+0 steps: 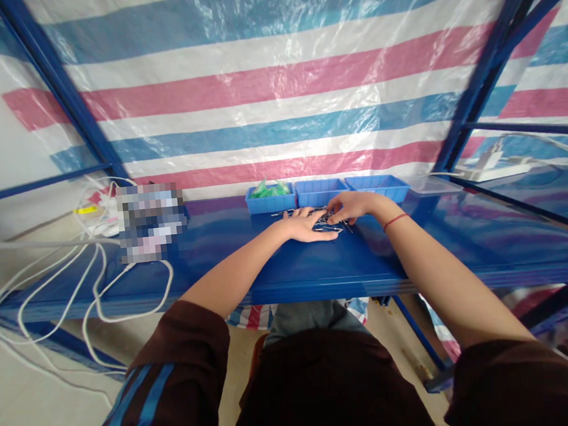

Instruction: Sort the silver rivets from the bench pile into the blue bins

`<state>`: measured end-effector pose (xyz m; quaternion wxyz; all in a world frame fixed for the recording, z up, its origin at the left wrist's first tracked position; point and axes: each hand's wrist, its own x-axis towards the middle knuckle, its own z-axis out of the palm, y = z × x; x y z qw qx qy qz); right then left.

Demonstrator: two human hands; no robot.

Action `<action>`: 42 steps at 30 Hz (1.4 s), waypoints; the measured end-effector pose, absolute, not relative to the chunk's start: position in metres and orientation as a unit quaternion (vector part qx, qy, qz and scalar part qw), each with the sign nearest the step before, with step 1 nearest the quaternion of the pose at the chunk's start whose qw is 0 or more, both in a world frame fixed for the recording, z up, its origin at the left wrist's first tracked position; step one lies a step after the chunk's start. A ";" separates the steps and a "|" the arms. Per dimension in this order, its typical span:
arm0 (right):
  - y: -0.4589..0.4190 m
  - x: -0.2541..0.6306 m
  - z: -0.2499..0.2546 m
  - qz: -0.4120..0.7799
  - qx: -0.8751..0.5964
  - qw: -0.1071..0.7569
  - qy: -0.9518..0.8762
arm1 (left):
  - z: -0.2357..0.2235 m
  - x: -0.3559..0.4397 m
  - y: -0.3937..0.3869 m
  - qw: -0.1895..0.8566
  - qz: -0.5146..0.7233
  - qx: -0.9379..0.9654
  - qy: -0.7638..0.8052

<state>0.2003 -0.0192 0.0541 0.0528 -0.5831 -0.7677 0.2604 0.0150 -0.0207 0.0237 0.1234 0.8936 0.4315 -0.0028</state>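
Observation:
On the blue shelf top lies a loose pile of small thin metal pieces (323, 224), dark and silvery; their exact kind is too small to make out. My left hand (309, 226) rests flat on the pile's near left side, fingers stretched and thumb apart. From the right, my right hand (348, 207) reaches over the same pile, its fingers bent down and drawn together among the pieces. Whatever its fingertips hold is hidden. Just behind stand three blue bins: the left bin (269, 204) with green plastic bags (270, 189) in it, the middle bin (320, 186) and the right bin (379, 186).
White cables (47, 309) loop over the shelf's left end beside a blurred-out patch (149, 222). A power strip (498, 164) lies at the right, near a clear plastic lid or tray (432, 184). Blue posts (477, 80) and a striped sheet (271, 80) bound the back.

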 end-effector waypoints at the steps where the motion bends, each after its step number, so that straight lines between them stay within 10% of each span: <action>1: -0.018 0.199 0.053 0.252 -0.579 0.062 -0.773 | 0.022 0.017 -0.020 0.120 0.007 0.899 0.422; 15: -0.013 0.202 0.054 0.083 -0.560 0.138 -0.813 | 0.008 0.022 -0.004 0.070 0.177 0.918 0.347; 32: -0.024 0.202 0.063 0.292 -0.474 0.370 -0.744 | 0.014 0.024 0.003 0.122 0.376 0.849 0.351; 42: -0.027 0.200 0.065 0.307 -0.479 0.349 -0.744 | 0.019 0.026 0.003 0.195 0.473 0.779 0.363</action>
